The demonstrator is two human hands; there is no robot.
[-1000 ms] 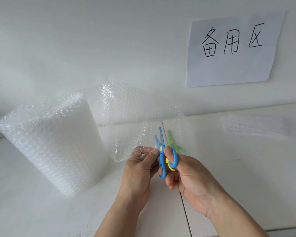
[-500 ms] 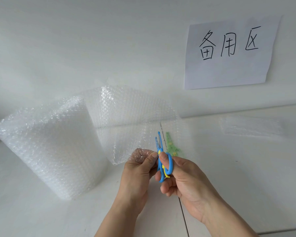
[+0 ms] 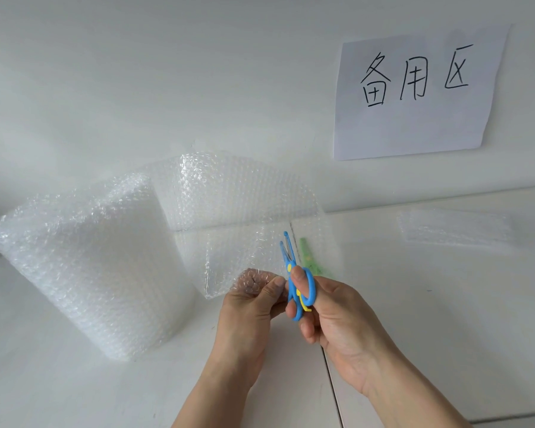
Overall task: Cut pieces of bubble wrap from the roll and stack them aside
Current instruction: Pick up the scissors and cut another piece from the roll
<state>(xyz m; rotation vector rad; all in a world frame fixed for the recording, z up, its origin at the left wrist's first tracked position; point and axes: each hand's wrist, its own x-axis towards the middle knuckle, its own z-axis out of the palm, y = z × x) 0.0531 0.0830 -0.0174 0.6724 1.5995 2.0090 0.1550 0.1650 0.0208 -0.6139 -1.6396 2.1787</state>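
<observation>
**Mia:** Since a second ago, both hands sit a little lower and nearer to us, and the scissors' blades are open a bit again after nearly closing. What is the biggest thing?

**Ben:** It is the white table (image 3: 445,319). On its left side stands the big roll of bubble wrap (image 3: 87,267), tipped a little to the left.

**Mia:** And next to it?

**Ben:** A loose sheet (image 3: 244,220) comes off the roll. It goes up against the wall and then down toward the hands.

**Mia:** What is on the wall?

**Ben:** A paper sign (image 3: 414,91) with three black marks on it, up on the right.

**Mia:** Where are the cut pieces?

**Ben:** A flat stack of pieces (image 3: 454,227) lies far right on the table, well apart from the roll. It is so see-through that I cannot count them.

**Mia:** What do the hands do?

**Ben:** The left hand (image 3: 247,316) pinches the near corner of the sheet. The right hand (image 3: 343,319) grips the blue scissors (image 3: 295,279), with the thumb through one loop. The blades point up and stand a little apart at the sheet's edge.

**Mia:** What is the green thing?

**Ben:** Maybe another pair of scissors (image 3: 311,261), lying under the sheet just beside the blue ones.
</observation>
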